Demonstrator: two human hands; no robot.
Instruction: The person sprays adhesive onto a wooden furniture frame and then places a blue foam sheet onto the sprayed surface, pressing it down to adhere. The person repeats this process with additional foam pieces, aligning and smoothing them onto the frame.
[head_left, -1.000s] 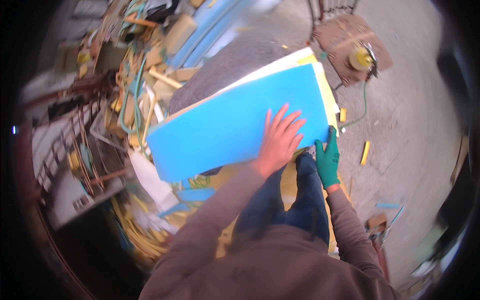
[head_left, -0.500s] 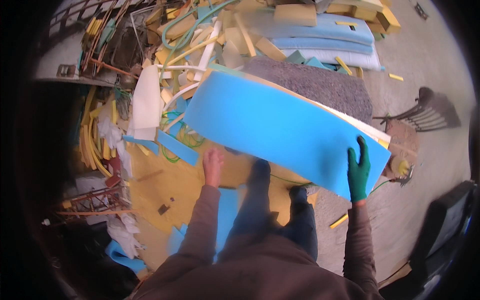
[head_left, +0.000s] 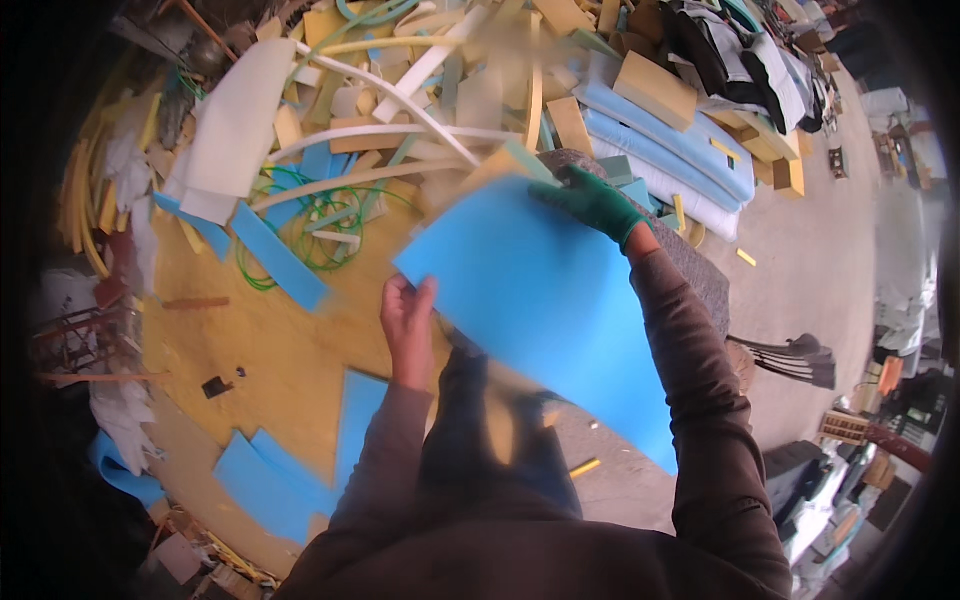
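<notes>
Blue sheet (head_left: 540,290) is seen in front of the body, between both hands, grey block (head_left: 705,285) partly hidden behind it. Near-left edge is met by bare left hand (head_left: 408,315), fingers curled; far edge is overlapped by gloved right hand (head_left: 600,205), fingers stretched out; whether either grips cannot be told. Slipping could be caused by a loose hold, creasing by the long right end sagging, snagging by green cord (head_left: 330,230) loops.
</notes>
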